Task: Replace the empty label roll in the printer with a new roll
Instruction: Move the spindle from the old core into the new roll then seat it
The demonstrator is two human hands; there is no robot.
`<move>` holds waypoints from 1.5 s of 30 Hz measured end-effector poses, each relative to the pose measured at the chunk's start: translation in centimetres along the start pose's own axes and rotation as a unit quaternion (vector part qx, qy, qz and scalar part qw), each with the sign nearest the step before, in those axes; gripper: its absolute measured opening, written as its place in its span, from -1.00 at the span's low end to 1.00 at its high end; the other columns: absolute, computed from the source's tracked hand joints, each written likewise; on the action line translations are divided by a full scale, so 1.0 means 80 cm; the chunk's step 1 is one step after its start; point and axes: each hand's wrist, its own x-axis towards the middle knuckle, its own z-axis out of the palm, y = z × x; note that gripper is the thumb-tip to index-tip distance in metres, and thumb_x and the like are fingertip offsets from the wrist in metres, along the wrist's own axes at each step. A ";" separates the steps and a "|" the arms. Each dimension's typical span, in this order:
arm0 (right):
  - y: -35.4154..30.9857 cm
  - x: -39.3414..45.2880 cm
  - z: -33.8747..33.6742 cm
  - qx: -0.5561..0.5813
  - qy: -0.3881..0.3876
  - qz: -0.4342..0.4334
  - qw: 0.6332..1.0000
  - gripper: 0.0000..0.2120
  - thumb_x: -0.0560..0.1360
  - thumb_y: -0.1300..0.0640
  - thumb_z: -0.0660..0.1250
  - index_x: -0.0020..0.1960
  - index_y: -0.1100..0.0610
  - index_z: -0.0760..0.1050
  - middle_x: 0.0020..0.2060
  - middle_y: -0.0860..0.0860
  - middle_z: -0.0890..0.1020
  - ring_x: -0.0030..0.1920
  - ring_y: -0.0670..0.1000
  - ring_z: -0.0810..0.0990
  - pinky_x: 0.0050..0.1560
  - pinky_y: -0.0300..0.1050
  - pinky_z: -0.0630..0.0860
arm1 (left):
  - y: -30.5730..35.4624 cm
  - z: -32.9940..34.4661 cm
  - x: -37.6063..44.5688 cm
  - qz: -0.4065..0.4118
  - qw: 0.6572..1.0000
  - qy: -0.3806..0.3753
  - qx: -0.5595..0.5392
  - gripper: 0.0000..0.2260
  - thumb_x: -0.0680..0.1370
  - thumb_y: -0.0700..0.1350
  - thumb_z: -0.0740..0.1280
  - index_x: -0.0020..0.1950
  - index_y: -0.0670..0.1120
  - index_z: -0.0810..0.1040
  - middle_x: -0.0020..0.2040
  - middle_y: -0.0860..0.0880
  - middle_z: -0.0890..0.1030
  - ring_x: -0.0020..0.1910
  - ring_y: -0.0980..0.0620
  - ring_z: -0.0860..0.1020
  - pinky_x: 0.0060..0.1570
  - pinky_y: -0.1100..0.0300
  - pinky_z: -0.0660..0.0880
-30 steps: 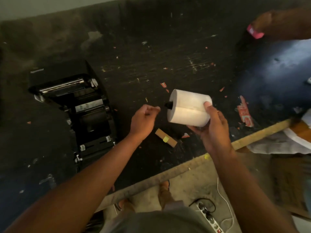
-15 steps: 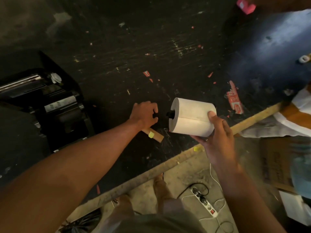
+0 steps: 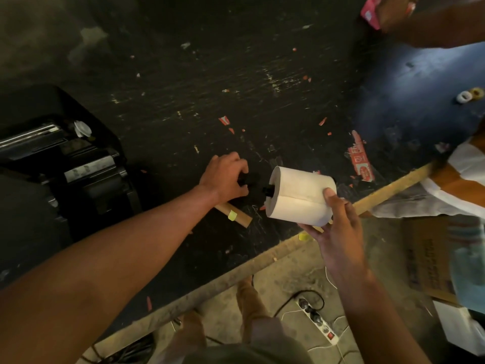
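You can read almost nothing here. The red strip of packaging (image 3: 360,161) lying on the desk (image 3: 262,82) near its front edge carries white print and small emblems, but the letters are too blurred for you to make out. The cardboard box (image 3: 426,256) on the floor to your right has dark printed lettering running along its side, also too smeared to read. The silver plate on the printer (image 3: 78,164) shows faint marks, none legible. The white label roll (image 3: 301,198) shows no print.
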 end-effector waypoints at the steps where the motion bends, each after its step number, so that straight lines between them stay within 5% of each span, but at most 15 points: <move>1: -0.001 -0.001 0.000 0.002 0.002 0.003 1.000 -0.89 0.31 -0.15 0.60 -0.23 -0.22 0.69 0.22 -0.02 0.56 0.27 0.12 0.59 -0.01 0.18 0.71 | 0.000 -0.008 -0.001 0.001 0.999 0.023 -0.022 -0.62 0.43 0.08 0.57 0.21 0.07 0.62 0.12 0.05 0.57 0.09 0.06 0.57 0.23 0.00 0.49; 4: -0.005 -0.004 0.005 0.011 0.004 0.020 1.000 -0.86 0.29 -0.15 0.60 -0.21 -0.18 0.70 0.26 0.00 0.56 0.28 0.16 0.59 -0.04 0.17 0.71 | 0.002 -0.036 -0.016 -0.007 0.986 0.066 -0.151 -0.65 0.42 0.03 0.57 0.18 0.10 0.62 0.09 0.10 0.61 0.04 0.15 0.59 0.12 0.13 0.54; 6: -0.007 -0.008 0.011 0.012 0.001 0.030 0.999 -0.82 0.36 -0.12 0.58 -0.09 -0.11 0.69 0.28 0.05 0.56 0.29 0.20 0.60 -0.05 0.17 0.71 | 0.004 -0.056 -0.037 -0.069 0.943 0.056 -0.320 -0.70 0.45 -0.04 0.57 0.16 0.12 0.64 0.08 0.12 0.68 0.04 0.17 0.66 0.07 0.19 0.60; 10: -0.005 -0.019 0.032 0.003 -0.031 0.045 0.999 -0.72 0.54 -0.07 0.47 0.18 0.01 0.57 0.32 0.10 0.55 0.30 0.22 0.61 -0.03 0.16 0.71 | -0.005 -0.080 -0.101 -0.190 0.684 -0.028 -0.704 -0.68 0.53 -0.11 0.49 0.28 0.05 0.66 0.23 0.01 0.73 0.29 -0.02 0.65 0.21 0.05 0.55; 12: -0.004 -0.028 0.051 -0.001 -0.047 0.067 0.997 -0.74 0.54 -0.07 0.47 0.17 -0.01 0.55 0.31 0.09 0.54 0.28 0.21 0.60 -0.05 0.16 0.72 | -0.012 -0.082 -0.132 -0.190 0.639 -0.030 -0.745 -0.62 0.50 -0.11 0.49 0.32 0.01 0.65 0.30 -0.05 0.70 0.33 -0.07 0.63 0.30 -0.01 0.51; 17: 0.011 -0.052 0.098 -0.033 -0.106 0.089 0.990 -0.80 0.53 -0.04 0.48 0.07 0.01 0.54 0.23 0.09 0.55 0.23 0.19 0.61 -0.14 0.12 0.72 | -0.032 -0.086 -0.192 -0.189 0.621 0.014 -0.760 -0.56 0.47 -0.12 0.53 0.36 -0.04 0.65 0.34 -0.10 0.67 0.37 -0.09 0.61 0.35 -0.06 0.52; 26: 0.042 -0.089 0.162 -0.107 -0.172 0.108 0.973 -0.56 0.39 -0.08 0.57 0.14 0.10 0.52 0.23 0.06 0.56 0.22 0.15 0.61 -0.06 0.15 0.72 | -0.072 -0.105 -0.283 -0.188 0.757 0.144 -0.609 -0.68 0.53 -0.14 0.52 0.28 0.05 0.69 0.24 0.04 0.71 0.29 0.08 0.64 0.28 0.04 0.58; 30: 0.059 -0.108 0.187 -0.148 -0.199 0.083 0.965 -0.54 0.43 -0.07 0.56 0.19 0.13 0.51 0.20 0.02 0.58 0.18 0.13 0.63 -0.08 0.09 0.73 | -0.076 -0.108 -0.312 -0.212 0.773 0.187 -0.568 -0.69 0.55 -0.17 0.51 0.28 0.03 0.69 0.22 0.08 0.72 0.25 0.10 0.66 0.27 -0.03 0.61; 35: 0.082 -0.127 0.216 -0.204 -0.213 0.043 0.955 -0.60 0.42 -0.07 0.57 0.14 0.02 0.51 0.19 -0.01 0.60 0.16 0.09 0.65 -0.01 0.15 0.74 | -0.081 -0.102 -0.356 -0.238 0.717 0.205 -0.623 -0.66 0.62 -0.10 0.39 0.41 0.03 0.61 0.31 0.03 0.68 0.35 0.04 0.61 0.32 -0.02 0.56; 40: 0.115 -0.162 0.244 -0.302 -0.291 -0.102 0.902 -0.61 0.42 -0.14 0.55 0.14 -0.12 0.48 0.16 -0.11 0.59 0.09 -0.12 0.65 -0.22 -0.32 0.64 | -0.080 -0.081 -0.406 -0.269 0.621 0.263 -0.688 -0.56 0.49 0.06 0.48 0.36 0.00 0.65 0.30 -0.03 0.68 0.33 -0.06 0.64 0.19 0.05 0.64; 45: 0.147 -0.195 0.284 -0.364 -0.389 -0.176 0.828 -0.58 0.43 -0.15 0.55 0.17 -0.12 0.44 0.18 -0.18 0.58 0.12 -0.27 0.60 -0.15 -0.41 0.60 | -0.098 -0.060 -0.450 -0.302 0.497 0.333 -0.742 -0.63 0.48 -0.07 0.49 0.28 -0.07 0.70 0.30 -0.09 0.69 0.32 -0.10 0.64 0.14 0.06 0.66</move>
